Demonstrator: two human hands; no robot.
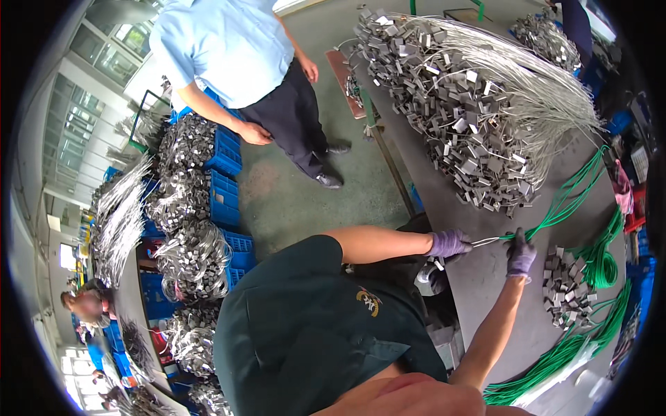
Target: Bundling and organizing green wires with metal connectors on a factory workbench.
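Note:
My left hand (pixel 449 244), in a purple glove, is closed round the end of thin white cables (pixel 487 241) at the table's near edge. Small silver metal pieces (pixel 435 263) show just below it. To its right, my right hand (pixel 520 256), also gloved in purple with dark fingertips, closes on green cords (pixel 534 230) where the white cables meet them. The green cords loop away over the table to the far right. How the fingers grip is partly hidden by the gloves.
A big heap of grey metal blocks with white cables (pixel 458 132) covers the far tabletop. A smaller block pile (pixel 567 288) and green cord bundles (pixel 600 267) lie right. Blue crates (pixel 223 194) with similar parts stand left. A person in a light blue shirt (pixel 229 48) stands across the aisle.

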